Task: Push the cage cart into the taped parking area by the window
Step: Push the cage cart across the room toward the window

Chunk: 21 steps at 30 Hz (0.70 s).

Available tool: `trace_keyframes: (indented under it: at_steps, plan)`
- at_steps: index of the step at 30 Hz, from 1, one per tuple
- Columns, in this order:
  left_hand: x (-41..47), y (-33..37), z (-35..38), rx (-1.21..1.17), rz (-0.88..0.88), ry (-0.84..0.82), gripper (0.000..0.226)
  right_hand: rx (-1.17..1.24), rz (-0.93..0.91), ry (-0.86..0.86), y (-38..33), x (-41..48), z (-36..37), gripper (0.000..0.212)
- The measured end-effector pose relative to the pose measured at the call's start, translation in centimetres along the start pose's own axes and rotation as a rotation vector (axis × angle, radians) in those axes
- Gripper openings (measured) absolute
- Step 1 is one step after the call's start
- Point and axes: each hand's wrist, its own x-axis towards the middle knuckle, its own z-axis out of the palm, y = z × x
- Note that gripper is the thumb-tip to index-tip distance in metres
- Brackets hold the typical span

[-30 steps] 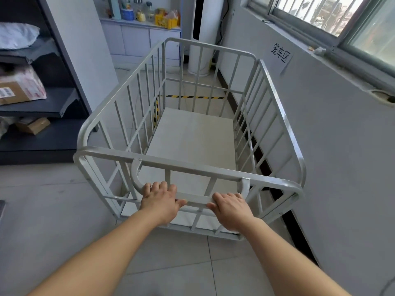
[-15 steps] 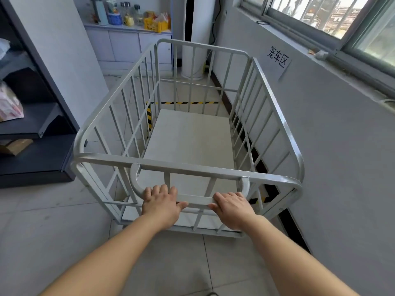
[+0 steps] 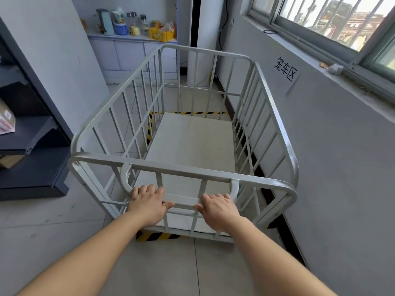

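Observation:
A white metal cage cart [image 3: 275,116] with barred sides and a pale floor panel stands right in front of me, alongside the wall under the window [image 3: 333,20]. My left hand [image 3: 147,205] and my right hand [image 3: 218,209] both grip the cart's low handle bar [image 3: 181,198] at its near end. Yellow-and-black floor tape [image 3: 158,236] shows under the cart's near edge, along its left side and across the floor past its far end. A paper sign [image 3: 285,69] with characters hangs on the wall below the window.
A dark shelving unit [image 3: 32,167] with boxes stands to the left. A white cabinet [image 3: 132,54] with bottles and a yellow crate is at the back, beside a tall white column unit [image 3: 203,28]. The grey wall [image 3: 342,167] runs close along the cart's right side.
The cart has rolled forward along the wall. The near strip of tape, unseen before, now shows under its near edge. Both hands keep their grip on the handle.

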Motion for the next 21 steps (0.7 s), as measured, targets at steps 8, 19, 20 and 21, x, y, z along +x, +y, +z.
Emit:
trace_keyframes:
  at_steps: [8, 19, 20, 21]
  plan:
    - [6.0, 0.8, -2.1, 0.027, -0.010, 0.023, 0.055, -0.001, -0.026, -0.001, 3.7, 5.5, -1.6, 0.048]
    - [12.2, 3.2, -4.6, 0.045, -0.013, 0.046, 0.054, -0.013, -0.030, -0.021, 8.6, 10.5, -4.0, 0.046]
    - [12.7, 3.5, -4.7, 0.046, -0.014, 0.045, 0.055, -0.008, -0.025, -0.027, 9.0, 10.8, -4.3, 0.045]
    - [13.1, 3.8, -4.9, 0.044, -0.014, 0.044, 0.055, -0.005, -0.020, -0.032, 9.4, 11.0, -4.6, 0.045]
